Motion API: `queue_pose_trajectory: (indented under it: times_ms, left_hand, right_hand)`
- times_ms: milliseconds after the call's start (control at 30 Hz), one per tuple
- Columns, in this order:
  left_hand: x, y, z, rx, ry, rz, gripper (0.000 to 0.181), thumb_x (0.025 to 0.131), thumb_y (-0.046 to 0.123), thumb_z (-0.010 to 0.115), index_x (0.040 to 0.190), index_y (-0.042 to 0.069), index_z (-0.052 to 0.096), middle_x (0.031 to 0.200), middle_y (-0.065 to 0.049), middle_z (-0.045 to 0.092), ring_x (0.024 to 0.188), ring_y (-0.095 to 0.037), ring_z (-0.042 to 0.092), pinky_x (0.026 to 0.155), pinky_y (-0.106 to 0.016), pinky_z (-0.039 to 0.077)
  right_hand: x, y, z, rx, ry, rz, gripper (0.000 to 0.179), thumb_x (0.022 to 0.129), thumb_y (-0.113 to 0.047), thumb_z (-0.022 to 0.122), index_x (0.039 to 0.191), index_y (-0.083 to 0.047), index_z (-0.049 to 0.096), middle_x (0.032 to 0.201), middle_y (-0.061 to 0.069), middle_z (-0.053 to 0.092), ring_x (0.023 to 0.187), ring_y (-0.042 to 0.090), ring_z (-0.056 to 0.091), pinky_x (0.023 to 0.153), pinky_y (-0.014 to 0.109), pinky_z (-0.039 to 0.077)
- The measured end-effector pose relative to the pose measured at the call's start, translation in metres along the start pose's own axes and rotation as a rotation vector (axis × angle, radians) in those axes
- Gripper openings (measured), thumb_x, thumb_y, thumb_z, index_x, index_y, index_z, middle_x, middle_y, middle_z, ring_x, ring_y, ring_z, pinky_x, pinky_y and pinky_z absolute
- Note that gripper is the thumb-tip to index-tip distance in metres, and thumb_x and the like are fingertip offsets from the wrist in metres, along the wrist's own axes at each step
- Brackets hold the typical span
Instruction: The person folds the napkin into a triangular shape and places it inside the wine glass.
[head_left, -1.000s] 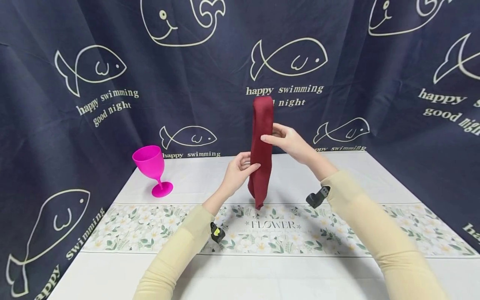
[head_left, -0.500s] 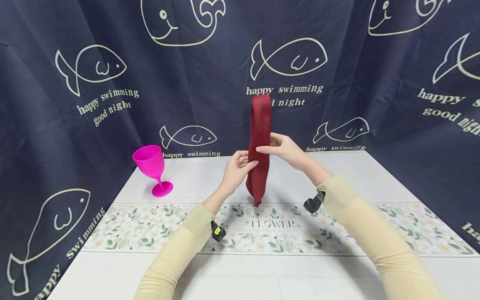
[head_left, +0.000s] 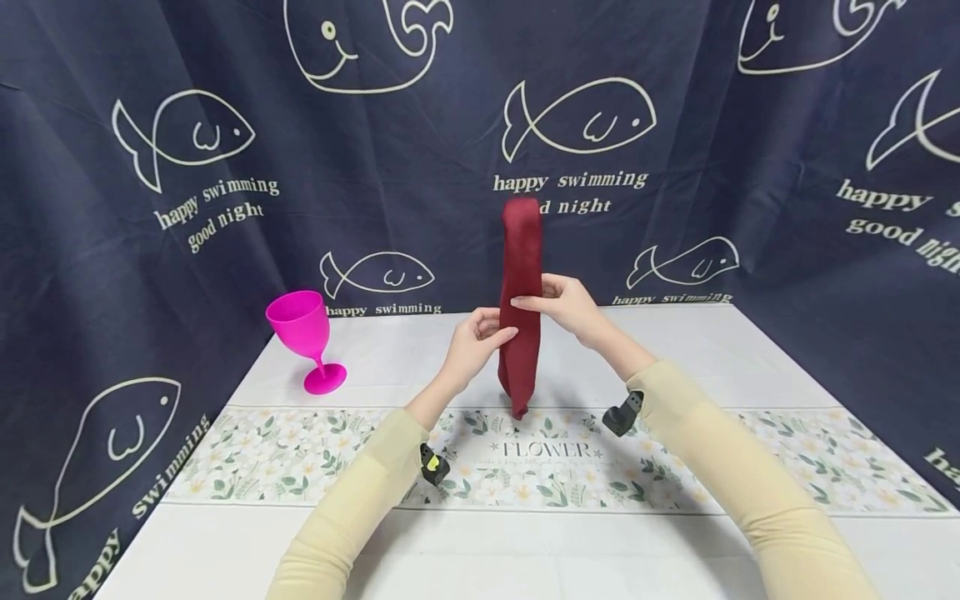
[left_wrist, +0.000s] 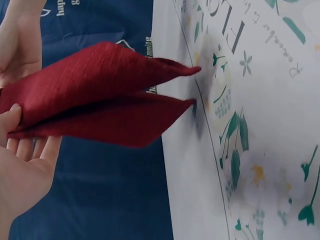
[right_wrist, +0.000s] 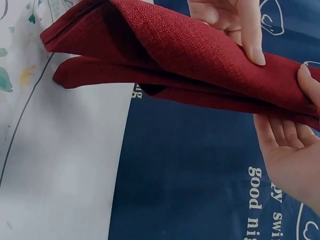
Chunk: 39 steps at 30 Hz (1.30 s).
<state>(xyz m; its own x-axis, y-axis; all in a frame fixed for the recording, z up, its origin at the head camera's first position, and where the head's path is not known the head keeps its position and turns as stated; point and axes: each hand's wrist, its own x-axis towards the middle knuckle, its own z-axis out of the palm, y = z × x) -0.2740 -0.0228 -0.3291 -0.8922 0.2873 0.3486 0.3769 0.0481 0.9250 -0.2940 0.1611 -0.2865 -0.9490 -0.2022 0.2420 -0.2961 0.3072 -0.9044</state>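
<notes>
A folded dark red cloth napkin (head_left: 522, 258) hangs upright in a long narrow strip over the middle of the table. My left hand (head_left: 468, 350) pinches its left edge below the middle, thumb in front and fingers behind. Slightly higher, on the right edge, my right hand (head_left: 573, 308) grips it the same way. The lower end splits into two pointed layers (left_wrist: 160, 115) in the left wrist view, just above the tabletop. In the right wrist view the napkin (right_wrist: 190, 55) shows overlapping folds, with both thumbs on its face.
A bright pink goblet (head_left: 300, 325) stands upright at the table's back left. A flowered runner printed "FLOWER" (head_left: 546, 450) crosses the white table (head_left: 637, 550). A dark blue curtain with fish drawings (head_left: 420, 192) encloses the back and sides.
My right hand has slid down the napkin's right edge, closer to the left hand's height. The napkin has shifted slightly, while my left hand keeps its hold almost in place.
</notes>
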Motion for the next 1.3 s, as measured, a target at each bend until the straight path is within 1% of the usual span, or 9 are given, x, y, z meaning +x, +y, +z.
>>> queue_pose_trajectory:
  times_ms: [200, 300, 500, 600, 833, 967, 1133, 1267, 1300]
  left_hand:
    - [0.005, -0.014, -0.009, 0.025, -0.051, 0.019, 0.036, 0.088, 0.009, 0.065, 0.121, -0.001, 0.055, 0.115, -0.022, 0.063, 0.098, -0.027, 0.065, 0.085, -0.030, 0.054]
    - [0.007, -0.022, -0.016, 0.064, -0.063, 0.045, 0.036, 0.088, 0.012, 0.064, 0.122, 0.001, 0.056, 0.117, -0.019, 0.063, 0.101, -0.029, 0.064, 0.087, -0.031, 0.053]
    - [0.003, -0.025, -0.033, 0.166, -0.041, 0.105, 0.034, 0.089, 0.014, 0.064, 0.120, 0.004, 0.058, 0.113, -0.014, 0.066, 0.102, -0.025, 0.064, 0.088, -0.031, 0.052]
    - [0.000, -0.025, -0.042, 0.206, -0.022, 0.110, 0.033, 0.088, 0.012, 0.065, 0.120, 0.003, 0.058, 0.113, -0.016, 0.066, 0.103, -0.026, 0.064, 0.089, -0.033, 0.052]
    - [-0.009, -0.026, -0.066, 0.305, 0.043, 0.084, 0.036, 0.088, 0.007, 0.063, 0.121, -0.003, 0.055, 0.117, -0.022, 0.062, 0.108, -0.036, 0.059, 0.094, -0.048, 0.048]
    - [-0.014, -0.024, -0.079, 0.334, 0.084, 0.060, 0.035, 0.088, 0.009, 0.064, 0.121, 0.001, 0.056, 0.117, -0.019, 0.063, 0.108, -0.035, 0.059, 0.094, -0.046, 0.047]
    - [-0.020, -0.020, -0.098, 0.331, 0.169, 0.037, 0.037, 0.087, 0.017, 0.067, 0.120, 0.005, 0.057, 0.117, -0.014, 0.063, 0.108, -0.031, 0.059, 0.096, -0.043, 0.046]
    - [-0.026, -0.017, -0.115, 0.322, 0.229, 0.027, 0.041, 0.088, 0.019, 0.066, 0.124, 0.004, 0.053, 0.120, -0.016, 0.061, 0.110, -0.032, 0.057, 0.098, -0.046, 0.043]
    - [-0.029, -0.013, -0.118, 0.317, 0.240, 0.015, 0.041, 0.088, 0.017, 0.065, 0.124, 0.002, 0.052, 0.121, -0.018, 0.060, 0.112, -0.033, 0.056, 0.099, -0.047, 0.042]
  right_hand:
    - [0.000, 0.001, -0.001, 0.000, 0.039, -0.011, 0.040, 0.082, -0.026, 0.072, 0.116, -0.005, 0.064, 0.095, -0.004, 0.071, 0.090, 0.005, 0.065, 0.089, 0.033, 0.048]
    - [0.000, 0.000, -0.003, -0.004, 0.051, -0.013, 0.041, 0.082, -0.027, 0.072, 0.116, -0.007, 0.064, 0.093, -0.006, 0.071, 0.089, 0.006, 0.064, 0.086, 0.031, 0.048]
    - [0.000, 0.000, -0.006, 0.010, 0.059, -0.009, 0.042, 0.082, -0.026, 0.072, 0.118, -0.005, 0.062, 0.097, -0.004, 0.070, 0.088, 0.005, 0.065, 0.091, 0.034, 0.046]
    - [-0.001, 0.000, -0.008, 0.019, 0.052, -0.009, 0.042, 0.083, -0.024, 0.071, 0.119, -0.004, 0.061, 0.098, -0.004, 0.070, 0.088, 0.005, 0.065, 0.093, 0.035, 0.046]
    - [-0.002, 0.002, -0.014, 0.029, 0.079, -0.010, 0.043, 0.082, -0.024, 0.072, 0.118, -0.004, 0.062, 0.093, -0.011, 0.070, 0.088, 0.002, 0.064, 0.092, 0.031, 0.046]
    - [-0.004, 0.004, -0.018, 0.018, 0.092, -0.006, 0.044, 0.082, -0.025, 0.072, 0.119, -0.004, 0.061, 0.093, -0.012, 0.069, 0.088, 0.001, 0.064, 0.094, 0.032, 0.045]
    - [-0.008, 0.006, -0.021, -0.007, 0.103, 0.000, 0.045, 0.082, -0.027, 0.072, 0.120, -0.005, 0.061, 0.091, -0.014, 0.068, 0.089, 0.002, 0.063, 0.093, 0.033, 0.044]
    - [-0.010, 0.007, -0.022, -0.025, 0.110, 0.006, 0.046, 0.082, -0.027, 0.072, 0.120, -0.005, 0.061, 0.089, -0.016, 0.067, 0.089, 0.002, 0.062, 0.092, 0.032, 0.044]
    - [-0.011, 0.008, -0.023, -0.029, 0.113, 0.007, 0.046, 0.082, -0.028, 0.072, 0.120, -0.005, 0.061, 0.089, -0.017, 0.067, 0.088, 0.001, 0.062, 0.092, 0.032, 0.043]
